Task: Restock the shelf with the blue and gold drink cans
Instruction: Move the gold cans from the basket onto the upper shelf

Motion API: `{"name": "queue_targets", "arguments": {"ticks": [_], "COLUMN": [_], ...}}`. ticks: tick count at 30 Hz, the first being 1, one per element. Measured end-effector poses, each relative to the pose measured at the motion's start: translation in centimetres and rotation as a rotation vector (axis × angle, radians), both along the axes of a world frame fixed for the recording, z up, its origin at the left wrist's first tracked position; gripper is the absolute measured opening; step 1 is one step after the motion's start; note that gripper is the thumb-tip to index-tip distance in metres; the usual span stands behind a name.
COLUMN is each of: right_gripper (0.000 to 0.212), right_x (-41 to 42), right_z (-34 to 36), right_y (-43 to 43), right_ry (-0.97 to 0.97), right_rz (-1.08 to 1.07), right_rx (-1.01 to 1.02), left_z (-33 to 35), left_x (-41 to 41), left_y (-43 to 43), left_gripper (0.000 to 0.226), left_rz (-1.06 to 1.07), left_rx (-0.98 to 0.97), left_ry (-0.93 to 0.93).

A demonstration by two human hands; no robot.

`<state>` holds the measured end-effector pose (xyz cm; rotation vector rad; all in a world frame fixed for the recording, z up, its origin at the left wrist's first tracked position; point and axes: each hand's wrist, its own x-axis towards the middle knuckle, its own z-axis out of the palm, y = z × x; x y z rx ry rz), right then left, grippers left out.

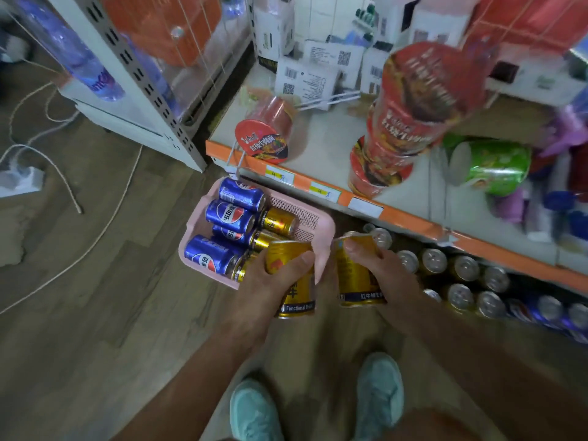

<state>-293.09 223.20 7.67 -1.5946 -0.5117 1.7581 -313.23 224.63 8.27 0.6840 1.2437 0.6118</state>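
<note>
A pink basket [313, 219] sits on the floor by the shelf, holding several blue cans [229, 215] and a few gold cans [279, 221] lying on their sides. My left hand [273, 275] grips one gold can [296, 294] just in front of the basket. My right hand [385, 268] grips another gold can [353, 281] beside it. Both held cans are upright. On the bottom shelf to the right stand rows of gold cans [461, 272] and blue cans [547, 310], seen from their tops.
Above the cans runs an orange-edged shelf [410, 219] with red noodle cups [401, 128], a green cup [496, 165] and white boxes [305, 79]. A white rack [133, 74] stands at the left, with cords [63, 173] on the wooden floor. My teal shoes [380, 386] are below.
</note>
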Motion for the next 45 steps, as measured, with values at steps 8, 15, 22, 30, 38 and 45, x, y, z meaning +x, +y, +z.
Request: {"name": "queue_targets", "arguments": {"ticks": [8, 15, 22, 30, 38, 45], "right_gripper": [0.052, 0.039, 0.074, 0.064, 0.051, 0.064], "right_x": [2.2, 6.0, 12.2, 18.3, 21.4, 23.0], "right_z": [26.1, 43.9, 52.9, 59.6, 63.9, 66.4], "right_y": [-4.7, -8.1, -11.8, -11.9, -9.0, -5.8], "right_ry": [-0.092, -0.110, -0.092, -0.169, -0.218, -0.331], "right_rz": [-0.094, -0.217, -0.319, -0.238, -0.303, -0.293], "right_rx": [-0.039, -0.029, -0.003, 0.189, 0.350, 0.404], "left_z": [26.6, 44.2, 53.5, 60.3, 64.5, 66.0], "left_x": [4.6, 8.7, 13.8, 20.3, 23.9, 25.2], "left_y": [-2.2, -3.9, -5.6, -6.4, -3.8, 0.4], "left_gripper": [0.064, 0.044, 0.057, 0.029, 0.046, 0.053], "left_rz": [-0.102, -0.144, -0.164, -0.195, -0.270, -0.229], "left_rx": [0.024, 0.127, 0.094, 0.212, 0.376, 0.437], "left_ry": [0.028, 0.017, 0.034, 0.008, 0.028, -0.005]}}
